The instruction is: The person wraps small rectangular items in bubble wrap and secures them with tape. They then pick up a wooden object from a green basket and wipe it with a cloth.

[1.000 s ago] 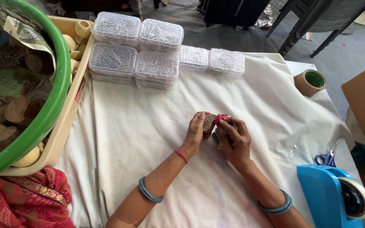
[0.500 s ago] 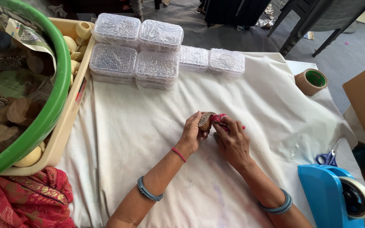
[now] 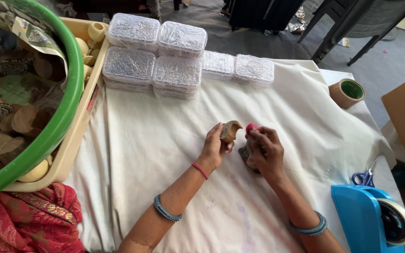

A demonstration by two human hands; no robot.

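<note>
Two pieces, just apart, at frame centre above the cloth-covered worktop [image 3: 165, 140]: brown leaf-shaped piece [image 3: 231, 130] pinched in left hand [image 3: 216, 147], long axis tilted up-right; pink-tipped dark bundle [image 3: 249, 146] gripped in right hand [image 3: 264, 152], immediately right of it.

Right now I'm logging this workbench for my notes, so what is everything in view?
clear lidded boxes: six, clear, far side of the cloth
white cloth: one, covers the table
green tub: one, left, holds brown pieces
beige tray: one, under the tub
tape roll: one, brown, far right
tape dispenser: one, blue, near right
scissors: one pair, blue handles, by the dispenser
red fabric: near left corner
brown piece: one, in the left hand
dark piece with pink tip: one, in the right hand
</note>
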